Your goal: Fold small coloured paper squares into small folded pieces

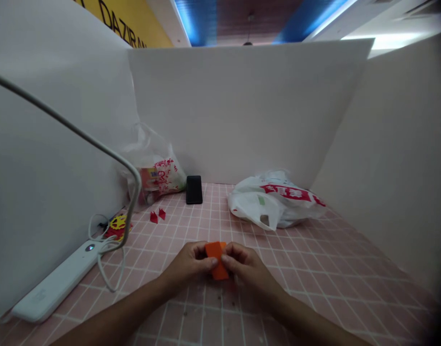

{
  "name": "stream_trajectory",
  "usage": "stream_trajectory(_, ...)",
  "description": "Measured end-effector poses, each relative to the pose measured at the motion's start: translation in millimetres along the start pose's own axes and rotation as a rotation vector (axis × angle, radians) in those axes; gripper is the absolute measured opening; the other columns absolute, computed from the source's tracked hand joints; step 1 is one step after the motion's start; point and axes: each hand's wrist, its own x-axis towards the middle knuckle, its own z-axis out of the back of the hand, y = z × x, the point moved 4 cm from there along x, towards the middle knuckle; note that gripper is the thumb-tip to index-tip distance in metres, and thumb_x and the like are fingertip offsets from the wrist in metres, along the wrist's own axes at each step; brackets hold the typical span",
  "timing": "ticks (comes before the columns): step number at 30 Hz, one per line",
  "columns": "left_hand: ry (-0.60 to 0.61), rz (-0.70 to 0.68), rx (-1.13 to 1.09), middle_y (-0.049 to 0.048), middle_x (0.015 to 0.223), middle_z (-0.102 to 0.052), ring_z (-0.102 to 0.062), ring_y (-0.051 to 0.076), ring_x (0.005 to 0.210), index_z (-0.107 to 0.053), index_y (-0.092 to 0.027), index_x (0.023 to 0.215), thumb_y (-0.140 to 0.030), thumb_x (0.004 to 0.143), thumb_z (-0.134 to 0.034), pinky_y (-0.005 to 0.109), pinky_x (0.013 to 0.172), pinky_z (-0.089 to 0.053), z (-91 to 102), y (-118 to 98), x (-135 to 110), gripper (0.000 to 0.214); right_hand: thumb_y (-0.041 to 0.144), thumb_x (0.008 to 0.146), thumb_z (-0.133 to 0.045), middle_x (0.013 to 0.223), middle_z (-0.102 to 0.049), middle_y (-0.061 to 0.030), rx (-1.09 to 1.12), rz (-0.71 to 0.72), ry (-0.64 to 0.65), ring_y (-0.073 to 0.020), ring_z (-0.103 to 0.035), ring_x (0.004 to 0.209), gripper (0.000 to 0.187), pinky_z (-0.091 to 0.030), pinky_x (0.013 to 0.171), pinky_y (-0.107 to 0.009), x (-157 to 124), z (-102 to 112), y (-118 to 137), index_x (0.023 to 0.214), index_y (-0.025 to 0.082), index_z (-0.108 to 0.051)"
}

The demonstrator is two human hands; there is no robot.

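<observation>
Forearms (pixel 134 305) are extended over the tiled worktop (pixel 314 281), with the orange piece (pixel 219 270) pinched in the grip of left hand (pixel 189 262) and right hand (pixel 245 262), white bag (pixel 273 204) lying beyond to the right.

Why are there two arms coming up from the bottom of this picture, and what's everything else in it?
Those arms belong to a person, not a robot. The camera is worn on that person's head and looks forward and down, so you see roughly what they would see. There's just this one view.

The left hand and right hand hold a small orange piece together, with their thumbs on the near side.

They're working over a pink table with white lines in squares. Farther back are a clear bag with red writing, a dark flat thing that might be a phone, and a white bag. Two small red pieces and a long white bar are on the left.
</observation>
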Motion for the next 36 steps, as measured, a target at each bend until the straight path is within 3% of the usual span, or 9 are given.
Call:
stream_trajectory(7,-0.114,-0.004,0.072,-0.0011,0.067,-0.058,-0.05,0.011,0.06,-0.053,-0.016,0.068,-0.041,0.073,-0.073,0.024,0.06,-0.039,0.8,-3.2,0.2,0.032,0.043,0.073,-0.076,0.064,-0.055,0.0035,0.034,-0.034,0.015,-0.0092,-0.048,0.055,0.034,-0.035,0.053,-0.022,3.0,-1.9,-6.9,0.071,0.018,-0.052)
stream_trajectory(13,-0.061,0.028,0.159,0.0015,0.071,-0.061,-0.054,0.013,0.063,-0.052,-0.017,0.071,-0.042,0.076,-0.069,0.026,0.061,-0.04,-2.6,-0.6,-1.1,0.031,0.045,0.076,-0.074,0.057,-0.056,0.0049,0.013,0.016,-0.021,-0.0086,-0.048,0.048,0.035,-0.036,0.05,-0.022,3.7,2.8,-5.5,0.073,0.019,-0.05)
stream_trajectory(23,-0.036,-0.034,0.332,0.0019,0.074,-0.06,-0.051,0.014,0.066,-0.055,-0.016,0.075,-0.041,0.086,-0.057,0.026,0.063,-0.039,-0.3,-2.6,0.0,0.027,0.049,0.079,-0.07,0.056,-0.057,0.0033,-0.051,-0.006,-0.028,-0.0086,-0.049,0.047,0.037,-0.037,0.049,-0.022,6.1,7.4,-8.0,0.069,0.018,-0.053)
stream_trajectory(28,0.002,-0.04,0.512,-0.0019,0.068,-0.051,-0.044,0.012,0.063,-0.056,-0.016,0.073,-0.038,0.087,-0.055,0.024,0.058,-0.033,-4.1,-6.3,-1.0,0.025,0.043,0.077,-0.072,0.058,-0.051,0.0056,-0.023,-0.037,-0.037,-0.0079,-0.045,0.047,0.031,-0.034,0.047,-0.021,4.6,6.4,-10.2,0.072,0.019,-0.053)
stream_trajectory(33,0.026,0.036,0.401,-0.0029,0.064,-0.05,-0.042,0.01,0.057,-0.053,-0.017,0.072,-0.045,0.086,-0.055,0.023,0.053,-0.03,-0.2,4.0,0.4,0.031,0.043,0.08,-0.066,0.054,-0.054,0.0049,-0.096,0.013,-0.129,-0.0096,-0.048,0.044,0.029,-0.034,0.045,-0.022,2.7,10.3,-4.4,0.071,0.02,-0.051)
stream_trajectory(36,-0.061,0.067,0.301,-0.0055,0.057,-0.048,-0.039,0.009,0.049,-0.05,-0.018,0.073,-0.048,0.083,-0.059,0.021,0.048,-0.027,6.3,8.6,2.3,0.033,0.045,0.08,-0.064,0.05,-0.053,0.006,-0.104,0.011,-0.186,-0.0098,-0.048,0.04,0.029,-0.033,0.043,-0.021,4.3,13.7,-3.3,0.072,0.021,-0.05)
